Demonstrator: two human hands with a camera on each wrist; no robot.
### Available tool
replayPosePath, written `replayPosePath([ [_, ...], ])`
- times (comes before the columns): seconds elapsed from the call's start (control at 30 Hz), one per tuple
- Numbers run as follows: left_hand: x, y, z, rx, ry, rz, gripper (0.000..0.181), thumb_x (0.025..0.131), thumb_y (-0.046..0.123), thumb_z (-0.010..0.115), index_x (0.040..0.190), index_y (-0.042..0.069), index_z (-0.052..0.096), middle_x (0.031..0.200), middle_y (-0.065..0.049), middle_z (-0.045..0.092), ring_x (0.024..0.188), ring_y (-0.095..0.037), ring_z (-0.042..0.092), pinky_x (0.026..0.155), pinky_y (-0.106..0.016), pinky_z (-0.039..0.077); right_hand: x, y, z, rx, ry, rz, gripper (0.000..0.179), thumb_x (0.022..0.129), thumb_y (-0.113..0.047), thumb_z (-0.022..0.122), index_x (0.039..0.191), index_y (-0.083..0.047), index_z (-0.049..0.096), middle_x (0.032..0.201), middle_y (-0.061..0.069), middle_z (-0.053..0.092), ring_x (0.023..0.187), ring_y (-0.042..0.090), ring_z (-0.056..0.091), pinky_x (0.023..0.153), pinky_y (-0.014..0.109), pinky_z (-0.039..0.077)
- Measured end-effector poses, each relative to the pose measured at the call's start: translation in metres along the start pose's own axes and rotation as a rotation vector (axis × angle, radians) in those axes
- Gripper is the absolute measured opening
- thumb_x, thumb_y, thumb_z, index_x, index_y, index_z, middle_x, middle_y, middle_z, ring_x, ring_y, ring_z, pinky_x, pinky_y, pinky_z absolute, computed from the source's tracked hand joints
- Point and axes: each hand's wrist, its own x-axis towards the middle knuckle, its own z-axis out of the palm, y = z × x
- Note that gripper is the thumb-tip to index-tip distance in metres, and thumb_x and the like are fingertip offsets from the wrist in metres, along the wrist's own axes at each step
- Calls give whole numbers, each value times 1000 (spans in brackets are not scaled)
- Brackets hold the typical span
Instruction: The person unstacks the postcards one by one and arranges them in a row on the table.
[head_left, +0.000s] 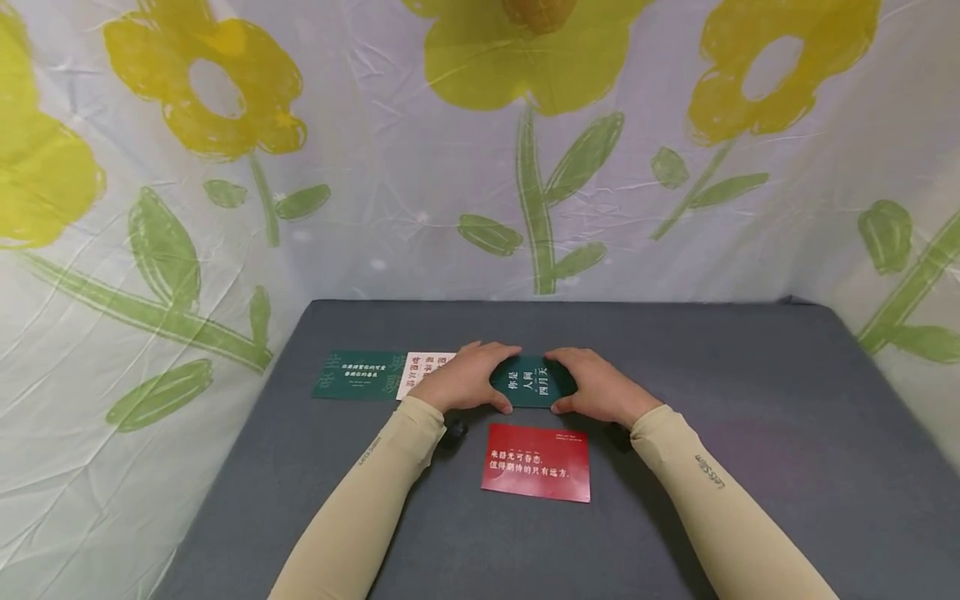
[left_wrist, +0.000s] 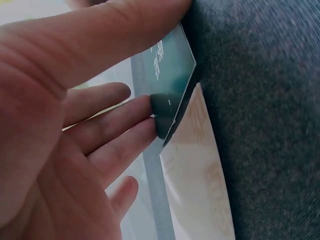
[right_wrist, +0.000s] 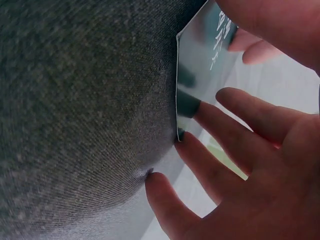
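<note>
In the head view my left hand (head_left: pixel 467 379) and right hand (head_left: pixel 602 388) hold opposite ends of a green card (head_left: pixel 531 382) with white lettering. Each thumb is at the near edge and the fingers are toward the far edge. The left wrist view shows fingertips against this green card (left_wrist: pixel 175 70), whose end lies beside a white card (left_wrist: pixel 192 170). From the right wrist, fingers touch the other end of the green card (right_wrist: pixel 192 60). Left of my left hand, the white card with red lettering is partly hidden by that hand.
Another green card (head_left: pixel 356 375) lies at the left end of the row, meeting the white card. A red card (head_left: pixel 536 463) with white writing lies nearer me on the grey table (head_left: pixel 750 400). Behind the table hangs a flower-patterned cloth (head_left: pixel 390 208).
</note>
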Motion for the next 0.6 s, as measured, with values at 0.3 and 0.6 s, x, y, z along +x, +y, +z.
replayPosePath([
  [0.3,2,-4,0,2,-9,10,95,84,34,94,164,15,47,164,-7,54,154,-26,49,139,-49,14,1,0,-1,7,-4,15,87,85,-24,91,160,-6,50,160,20,54,143,40,51,115,56,53],
  [0.6,0,-3,-1,-22,-10,5,95,84,32,94,165,15,46,166,-7,53,155,-26,48,139,-51,13,1,-1,-1,8,-14,38,87,86,-25,90,161,-8,49,161,20,52,143,40,51,115,56,54],
])
